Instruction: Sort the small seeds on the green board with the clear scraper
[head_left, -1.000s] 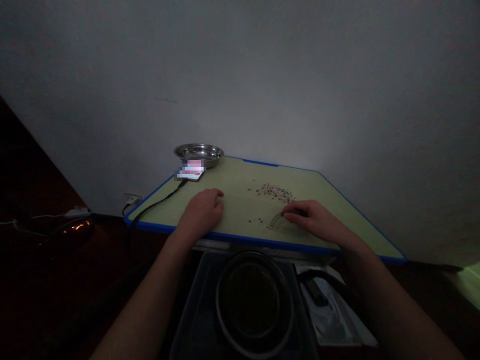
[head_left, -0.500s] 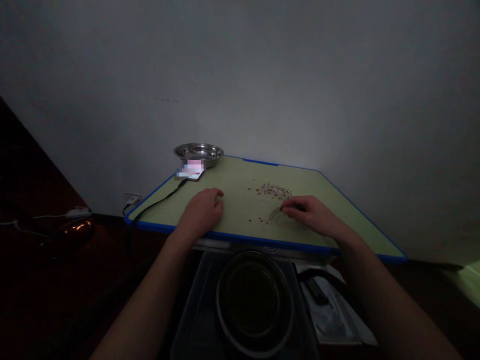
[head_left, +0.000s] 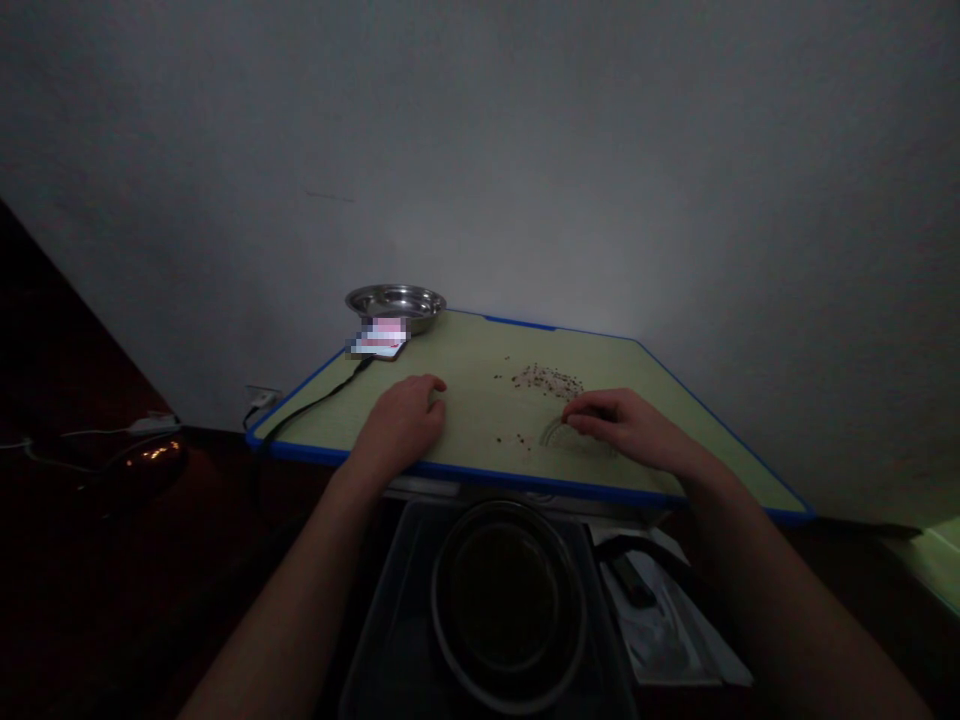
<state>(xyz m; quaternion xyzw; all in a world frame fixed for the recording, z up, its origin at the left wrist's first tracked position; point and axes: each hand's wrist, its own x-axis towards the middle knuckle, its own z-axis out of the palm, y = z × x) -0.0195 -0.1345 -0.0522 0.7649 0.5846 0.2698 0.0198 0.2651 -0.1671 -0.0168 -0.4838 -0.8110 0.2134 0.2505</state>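
My right hand (head_left: 634, 428) pinches a clear protractor (head_left: 552, 432) between thumb and fingers, low over the right half of the table. Much of the protractor is hidden behind that hand. Just beyond it lies a loose patch of small dark grains (head_left: 547, 380), mixed with paler bits. A few stray grains (head_left: 520, 438) are scattered left of the protractor. On the left part of the table rests my left hand (head_left: 403, 418), holding nothing, with thumb and forefinger apart.
The pale table (head_left: 465, 345) has a blue rim and stands against a grey wall. At its far left are a steel basin (head_left: 397, 303) and a phone (head_left: 381, 342) with a dark cable (head_left: 315, 398). Below the near edge, a round dark-centred lid (head_left: 508, 600) sits on a plastic box (head_left: 397, 610).
My right hand has shifted slightly away from me and left with the protractor, near the grains. My left hand stays where it was.
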